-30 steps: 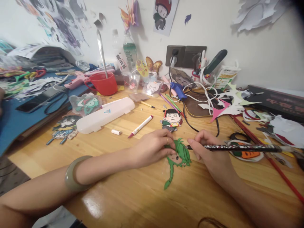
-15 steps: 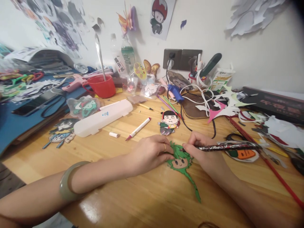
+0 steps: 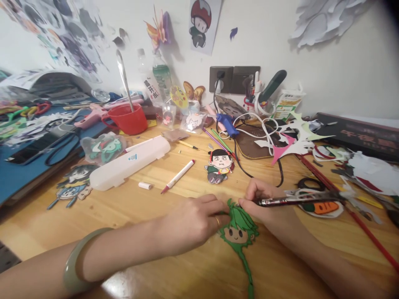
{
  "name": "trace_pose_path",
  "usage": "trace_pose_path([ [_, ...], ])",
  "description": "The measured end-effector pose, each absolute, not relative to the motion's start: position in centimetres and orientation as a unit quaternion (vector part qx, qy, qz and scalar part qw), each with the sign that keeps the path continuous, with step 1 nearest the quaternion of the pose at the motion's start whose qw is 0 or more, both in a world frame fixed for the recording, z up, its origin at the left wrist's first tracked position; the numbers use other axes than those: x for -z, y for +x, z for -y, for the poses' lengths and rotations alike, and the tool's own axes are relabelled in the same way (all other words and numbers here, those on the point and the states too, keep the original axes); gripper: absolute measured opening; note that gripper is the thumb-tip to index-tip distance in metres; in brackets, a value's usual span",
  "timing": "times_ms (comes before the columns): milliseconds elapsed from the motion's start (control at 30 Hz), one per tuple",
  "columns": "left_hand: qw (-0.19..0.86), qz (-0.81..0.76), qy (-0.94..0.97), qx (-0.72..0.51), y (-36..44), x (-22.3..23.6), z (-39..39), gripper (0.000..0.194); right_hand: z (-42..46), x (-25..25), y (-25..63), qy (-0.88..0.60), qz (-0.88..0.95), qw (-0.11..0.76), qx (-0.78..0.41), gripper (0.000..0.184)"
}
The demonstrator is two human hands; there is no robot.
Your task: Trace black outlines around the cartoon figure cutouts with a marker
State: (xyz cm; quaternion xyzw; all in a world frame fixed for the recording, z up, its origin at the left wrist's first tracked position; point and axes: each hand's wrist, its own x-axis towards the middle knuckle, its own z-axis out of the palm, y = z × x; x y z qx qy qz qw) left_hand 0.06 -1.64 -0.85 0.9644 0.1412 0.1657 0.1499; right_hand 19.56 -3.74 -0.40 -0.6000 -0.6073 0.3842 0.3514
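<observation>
A flat character cutout with green hair and a long green tail point(image 3: 239, 220) lies on the wooden table in front of me. My left hand point(image 3: 198, 218), wearing a ring, has its bent fingers closed at the left edge of the hair. In my right hand point(image 3: 264, 199) is a slim dark patterned pen point(image 3: 294, 199), slanting back to the right. Its tip is hidden by my fingers, close to the top of the green hair. Just beyond the hands sits another cutout point(image 3: 219, 166) with black hair and a green top.
An uncapped marker point(image 3: 178, 176) and its white cap point(image 3: 145, 185) lie left of centre, near a white pencil case point(image 3: 131, 163). Behind stand a red mug point(image 3: 127, 119) and a blue glue gun point(image 3: 227, 124) with its cord. Paper scraps point(image 3: 293, 139) and a carrot cutout point(image 3: 322, 207) are at right.
The green-haired cutout has shifted down toward me and turned slightly, with its tail hanging straighter. My left hand moved with it. The pen has come off the middle of the hair to its upper edge.
</observation>
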Motion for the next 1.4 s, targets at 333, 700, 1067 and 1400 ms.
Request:
trace_pose_path([
  [333,0.142,-0.113,0.971,-0.157,0.0,0.8,1.3,0.021,4.1,0.6,19.4,-0.609,0.649,0.336,-0.308,0.026],
  [700,0.134,-0.120,0.975,-0.129,-0.1,0.6,1.5,0.024,5.3,0.7,20.0,-0.565,0.680,0.299,-0.360,0.023],
  [1067,0.148,-0.121,0.972,-0.136,0.0,0.7,1.4,0.025,5.5,1.0,20.2,-0.571,0.709,0.264,-0.317,0.026],
  [1400,0.131,-0.115,0.974,-0.143,0.0,0.6,1.4,0.025,5.3,0.8,20.2,-0.564,0.713,0.269,-0.319,0.026],
])
